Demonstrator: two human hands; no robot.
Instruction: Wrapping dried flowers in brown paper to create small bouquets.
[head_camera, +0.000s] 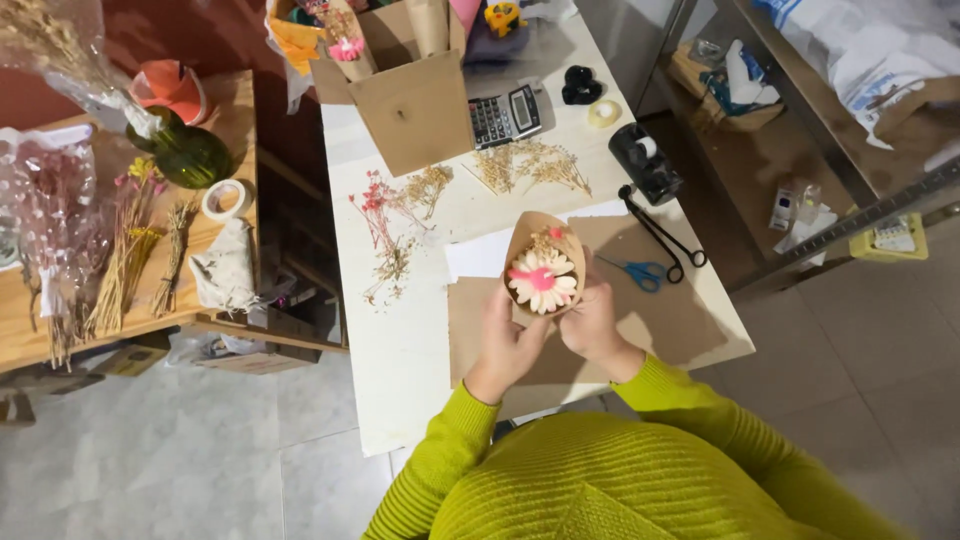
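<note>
We wrap the small bouquet (543, 268).
Left hand (508, 340) and right hand (592, 322) both grip its paper cone; squeezing could crush the dried flower heads at 12 o'clock.

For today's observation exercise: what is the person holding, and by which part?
A small kraft-paper bouquet, gripped by both left hand and right hand around its lower wrapped part.

cone wrap (535, 235): matt brown paper | table (400, 340): smooth white | vase (190, 152): glossy green glass

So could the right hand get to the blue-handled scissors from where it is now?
Probably yes, but not freely. The blue-handled scissors lie uncovered on the white table, just beyond the right hand; that hand is wrapped round the small paper-wrapped bouquet, which it shares with the left hand.
</note>
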